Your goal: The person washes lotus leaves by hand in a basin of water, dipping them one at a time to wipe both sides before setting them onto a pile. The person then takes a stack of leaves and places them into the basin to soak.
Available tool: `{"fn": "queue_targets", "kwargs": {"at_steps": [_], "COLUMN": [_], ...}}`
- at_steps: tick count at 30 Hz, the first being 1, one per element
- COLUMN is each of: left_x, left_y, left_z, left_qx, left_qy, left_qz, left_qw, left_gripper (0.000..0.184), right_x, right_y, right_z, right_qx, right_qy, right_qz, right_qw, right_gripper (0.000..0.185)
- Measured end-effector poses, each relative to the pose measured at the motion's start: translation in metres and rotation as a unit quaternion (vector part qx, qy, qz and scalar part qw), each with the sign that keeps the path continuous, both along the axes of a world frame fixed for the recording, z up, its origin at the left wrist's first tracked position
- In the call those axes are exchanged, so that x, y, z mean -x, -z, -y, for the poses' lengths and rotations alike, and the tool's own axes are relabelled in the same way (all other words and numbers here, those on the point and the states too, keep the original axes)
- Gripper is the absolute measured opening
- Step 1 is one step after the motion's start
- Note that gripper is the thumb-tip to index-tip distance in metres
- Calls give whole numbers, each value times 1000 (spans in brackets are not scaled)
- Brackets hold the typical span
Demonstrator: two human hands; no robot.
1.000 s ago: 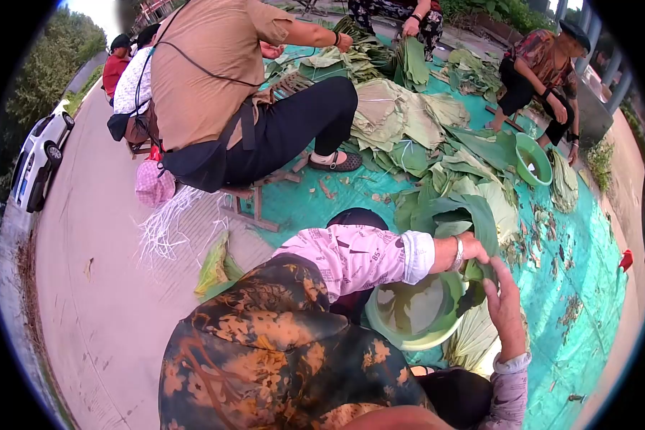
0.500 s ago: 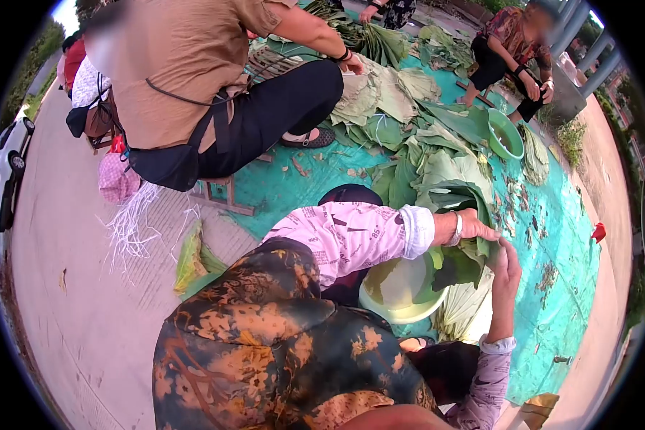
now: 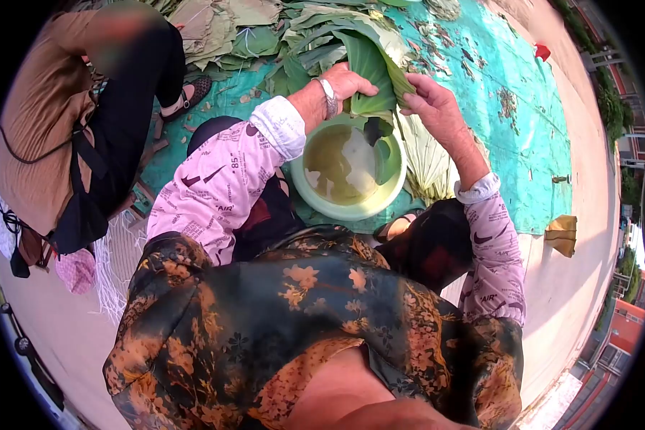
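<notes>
A large green lotus leaf (image 3: 371,68) is held up over a pale green basin (image 3: 401,172) of murky water. My left hand (image 3: 342,84) grips the leaf's left side, thumb outward, its other fingers partly hidden behind the leaf. At the leaf's right edge, my right hand (image 3: 430,99) has its fingers and thumb closed on the fold. A darker piece of leaf hangs down into the basin below the hands. Just right of the basin lies a fan-shaped, paler bundle of folded leaves (image 3: 428,154).
Piles of flattened leaves (image 3: 201,29) cover the far part of a green tarp (image 3: 473,79) strewn with scraps. On the left sits another person (image 3: 50,136) in a brown top. White strips (image 3: 115,258) lie beside that person, and a dry brown leaf (image 3: 560,235) is at right.
The view has turned down and to the right, bringing the basin and both forearms nearer the middle. Both hands are still at the leaf, which now shows more of its green face.
</notes>
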State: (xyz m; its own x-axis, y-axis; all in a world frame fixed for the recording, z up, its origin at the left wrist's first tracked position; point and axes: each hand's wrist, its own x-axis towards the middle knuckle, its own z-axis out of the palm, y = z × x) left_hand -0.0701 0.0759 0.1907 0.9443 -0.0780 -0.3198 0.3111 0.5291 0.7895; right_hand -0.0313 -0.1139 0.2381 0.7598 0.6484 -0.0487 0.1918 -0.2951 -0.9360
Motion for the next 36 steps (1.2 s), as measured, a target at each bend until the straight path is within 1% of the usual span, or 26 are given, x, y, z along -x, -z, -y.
{"fn": "queue_targets", "kwargs": {"at_steps": [2, 5, 6, 8, 9, 10, 11, 12, 13, 15, 17, 20, 22, 23, 24, 26, 27, 31, 34, 36], "left_x": [1, -8, -8, -8, -11, -8, -1, -6, -11, -19, -5, -9, -10, -11, -6, -3, -2, 2, -3, -11], "left_y": [-6, 8, 9, 8, 16, 15, 2, 13, 21, 37, 9, 15, 16, 15, 5, 0, -3, -12, -5, 5], "left_z": [-1, -7, -6, -10, -13, -13, -12, -15, -17, -24, -27, -35, -40, -41, -41, -35, -33, -30, -33, -32], "left_qx": [-17, 10, 18, 25, 23, -10, -13, -28, -58, -56, 12, 10, 14, 16, 45, 33, 29, 33, 47, 10], "left_qy": [-15, 12, 14, 8, -3, -32, -55, -75, -109, -123, -124, -163, -161, -160, -149, -169, -179, -151, -117, -150], "left_qz": [-13, -9, -23, -47, -30, -12, -20, -30, -68, -53, -41, -22, -19, -17, -3, -9, -13, -35, -40, -47], "left_qw": [1000, 1000, 999, 999, 999, 999, 998, 996, 990, 989, 991, 986, 987, 987, 988, 985, 983, 987, 991, 987], "left_gripper": [31, 30, 31, 31, 30, 30, 30, 33, 36, 34, 33, 35, 35, 34, 33, 31, 30, 31, 32, 32], "right_x": [-1, -11, -12, -13, -16, -17, -19, -20, -22, -27, -31, -42, -41, -39, -37, -34, -32, -19, -18, -19], "right_y": [-5, -6, -8, -15, -17, -19, -19, -19, -19, -21, -22, -16, -16, -17, -17, -16, -16, -20, -18, -13], "right_z": [-3, -1, -1, 5, 4, 4, 8, 10, 14, 23, 34, 51, 53, 54, 54, 53, 52, 47, 47, 48], "right_qx": [13, 6, -12, -11, -21, -44, -68, -83, -93, -110, -156, -187, -198, -196, -192, -180, -162, -94, -71, -75], "right_qy": [21, 73, 93, 129, 137, 154, 169, 181, 195, 197, 193, 182, 181, 173, 165, 148, 132, 92, 84, 82], "right_qz": [15, -10, -19, -38, -46, -68, -92, -94, -97, -124, -153, -179, -200, -214, -229, -255, -259, -274, -267, -262], "right_qw": [1000, 997, 995, 991, 989, 985, 979, 976, 972, 966, 956, 949, 942, 941, 940, 939, 943, 953, 957, 959], "right_gripper": [29, 29, 29, 30, 31, 31, 30, 30, 30, 30, 30, 30, 31, 32, 32, 37, 38, 40, 38, 37]}}
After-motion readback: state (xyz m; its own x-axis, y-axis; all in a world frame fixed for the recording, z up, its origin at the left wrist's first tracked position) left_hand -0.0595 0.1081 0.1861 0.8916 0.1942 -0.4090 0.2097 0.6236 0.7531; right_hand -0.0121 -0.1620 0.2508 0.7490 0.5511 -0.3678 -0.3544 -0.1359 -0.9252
